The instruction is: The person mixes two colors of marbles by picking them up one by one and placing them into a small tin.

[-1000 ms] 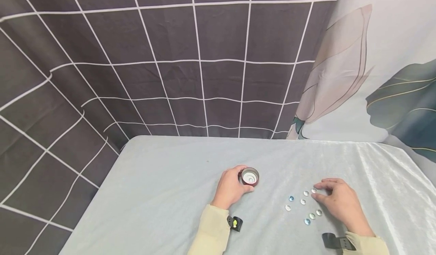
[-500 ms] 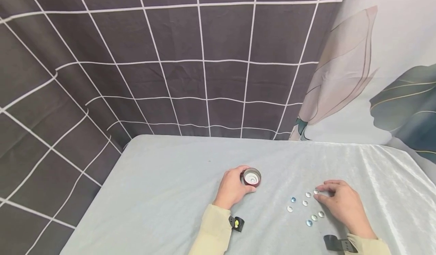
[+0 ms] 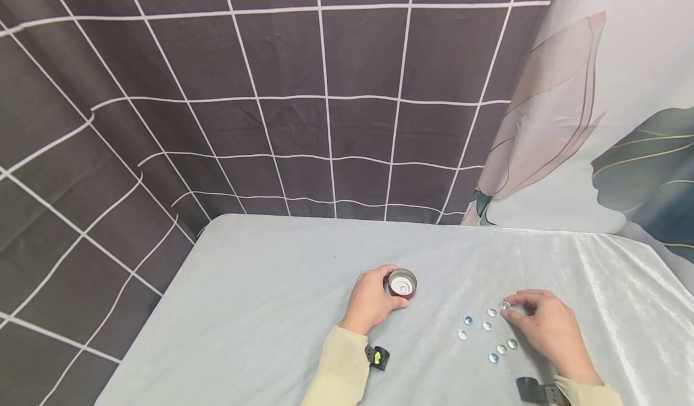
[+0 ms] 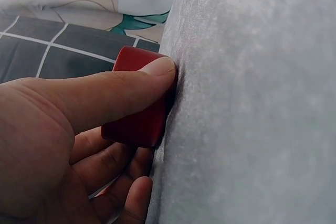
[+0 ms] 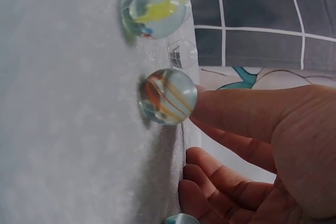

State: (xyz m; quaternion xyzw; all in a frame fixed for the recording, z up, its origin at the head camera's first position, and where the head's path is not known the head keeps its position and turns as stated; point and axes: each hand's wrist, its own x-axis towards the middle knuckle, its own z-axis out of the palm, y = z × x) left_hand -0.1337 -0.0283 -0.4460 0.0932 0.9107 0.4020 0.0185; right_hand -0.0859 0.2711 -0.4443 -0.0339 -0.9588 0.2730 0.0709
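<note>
My left hand (image 3: pixel 372 297) grips a small red round lid (image 3: pixel 402 284), its hollow side up with a pale ringed inside. In the left wrist view the thumb lies along the red wall of the lid (image 4: pixel 137 124), low at the cloth. At the right, my right hand (image 3: pixel 544 320) has thumb and index finger pinching a clear glass marble (image 3: pixel 505 305). In the right wrist view an orange-striped marble (image 5: pixel 169 97) overlaps the thumb tip and hides the pinch; the other fingers are loosely curled. A yellow-swirled marble (image 5: pixel 155 9) sits beside it.
Several more marbles lie scattered left of and below the right hand, among them a blue one (image 3: pixel 468 320), a clear one (image 3: pixel 462 335) and another blue one (image 3: pixel 493 358). A pale cloth (image 3: pixel 260 309) covers the table. Behind it hangs a dark gridded curtain (image 3: pixel 282 129).
The head view has shifted slightly, so everything sits a little farther right in it. Both hands keep their places at the lid and the marble.
</note>
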